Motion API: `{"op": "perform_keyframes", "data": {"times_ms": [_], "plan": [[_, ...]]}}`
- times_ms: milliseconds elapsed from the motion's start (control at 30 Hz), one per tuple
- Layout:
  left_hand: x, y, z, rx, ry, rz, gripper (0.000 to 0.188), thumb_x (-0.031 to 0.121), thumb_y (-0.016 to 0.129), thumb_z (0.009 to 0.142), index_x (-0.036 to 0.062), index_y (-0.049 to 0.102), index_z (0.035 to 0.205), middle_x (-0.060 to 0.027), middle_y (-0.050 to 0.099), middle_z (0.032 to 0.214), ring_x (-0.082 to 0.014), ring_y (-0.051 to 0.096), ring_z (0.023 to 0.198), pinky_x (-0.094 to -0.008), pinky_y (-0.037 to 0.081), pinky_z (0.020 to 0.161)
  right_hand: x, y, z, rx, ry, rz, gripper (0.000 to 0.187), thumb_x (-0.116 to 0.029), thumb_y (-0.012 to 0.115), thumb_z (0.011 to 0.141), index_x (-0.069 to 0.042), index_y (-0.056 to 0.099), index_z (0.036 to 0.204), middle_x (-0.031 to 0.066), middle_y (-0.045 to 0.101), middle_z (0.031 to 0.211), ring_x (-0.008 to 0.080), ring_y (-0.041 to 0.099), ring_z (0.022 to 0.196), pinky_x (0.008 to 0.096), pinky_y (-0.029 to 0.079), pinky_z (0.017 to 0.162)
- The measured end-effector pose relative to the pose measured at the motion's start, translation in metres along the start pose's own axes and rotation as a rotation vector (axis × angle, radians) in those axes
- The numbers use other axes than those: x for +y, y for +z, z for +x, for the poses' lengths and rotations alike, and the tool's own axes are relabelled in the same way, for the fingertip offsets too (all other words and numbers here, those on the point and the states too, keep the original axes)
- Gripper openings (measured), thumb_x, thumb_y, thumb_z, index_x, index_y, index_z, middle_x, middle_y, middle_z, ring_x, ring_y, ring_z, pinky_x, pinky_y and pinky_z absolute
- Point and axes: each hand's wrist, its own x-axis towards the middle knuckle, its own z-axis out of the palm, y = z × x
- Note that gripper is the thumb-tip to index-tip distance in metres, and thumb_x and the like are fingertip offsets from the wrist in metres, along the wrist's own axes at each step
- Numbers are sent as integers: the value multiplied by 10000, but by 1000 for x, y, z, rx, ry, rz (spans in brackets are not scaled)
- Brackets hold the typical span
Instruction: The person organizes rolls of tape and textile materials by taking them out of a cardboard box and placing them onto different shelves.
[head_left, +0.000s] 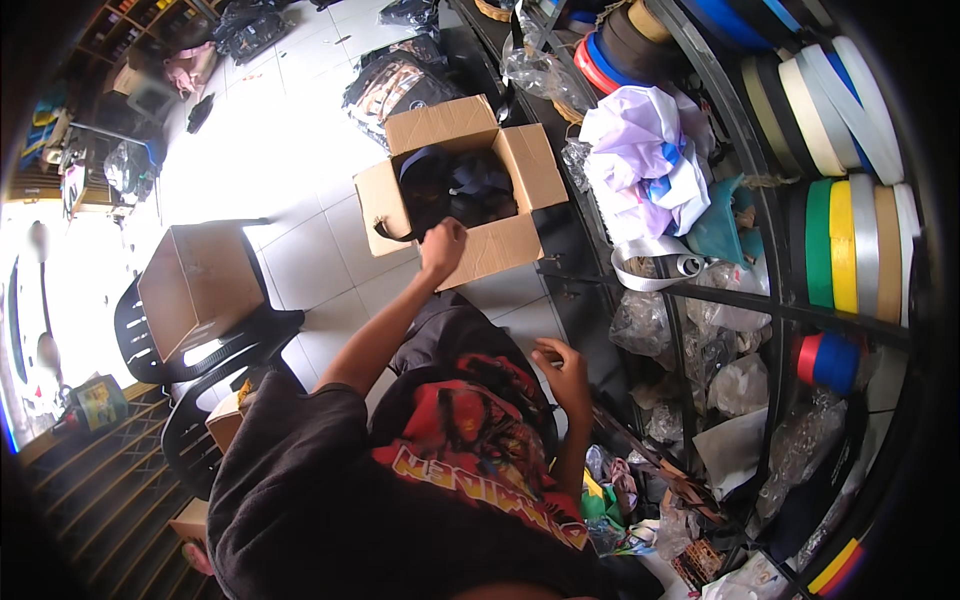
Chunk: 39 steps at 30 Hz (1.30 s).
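1. Progress: at 12 o'clock we are seeing the cardboard carton (pixel 490 255) standing open, its flaps folding outward. Dark strap-like items (pixel 430 180) are already lying inside, so we are judging the opening done and the filling or emptying partway; the direction is not showing.
2. Left over: a dark strap (pixel 395 235) is trailing out over the flap at the carton's 8 o'clock, so we are judging that piece unsettled. No flap is closing the top.
3. Left hand (pixel 443 245): we are finding it at the carton's near rim, between 6 and 7 o'clock on it, fingers curling in. The strap is running toward them; whether they are pinching it, we cannot tell.
4. Right hand (pixel 562 370): it is hanging near 4 o'clock, fingers loosely bending and spreading, holding nothing that we are seeing.
5. Counts: we are counting one open carton, four flaps, one trailing strap; items inside are overlapping too darkly for a count. One brown box (pixel 200 285) is sitting at 9 o'clock. Toward 3 o'clock, six band rolls (pixel 845 245) are standing in the middle shelf row.
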Motion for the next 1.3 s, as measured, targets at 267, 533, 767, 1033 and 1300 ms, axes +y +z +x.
{"op": "perform_keyframes", "data": {"times_ms": [267,533,767,1033,1300], "plan": [[-71,6,76,104,15,137,212,25,578,803,-22,548,1007,-236,594,1001,-410,585,938,-483,488,811,54,2,4,109,303,-59,337,-201,693,846,-38,660,1139,157,703,1004,252,682,899,360,525,778],[-96,39,116,-312,-35,576,462,68,589,803,-74,495,1232,-258,519,1223,-400,493,1181,-438,409,1016,112,53,-46,132,510,-5,329,-179,695,854,-35,666,1148,107,704,962,176,678,826,300,518,691],[-159,80,138,-565,-18,903,456,131,578,825,-114,554,1209,-289,530,1288,-387,484,1255,-424,386,1051,104,87,-68,207,542,43,317,-233,654,878,-29,683,1119,155,708,992,240,685,883,343,520,805],[-157,85,185,-733,-228,808,369,130,573,834,0,646,1171,-204,589,1290,-339,572,1208,-380,500,967,87,96,-59,218,659,106,293,-228,646,884,-51,680,1115,133,698,1022,231,669,907,353,512,812],[-163,79,173,-887,-244,629,346,102,578,799,-2,683,1112,-247,610,1242,-377,609,1148,-452,532,907,89,104,-54,243,667,0,283,-215,635,891,-54,677,1119,130,698,1024,242,674,889,354,513,810]]}}
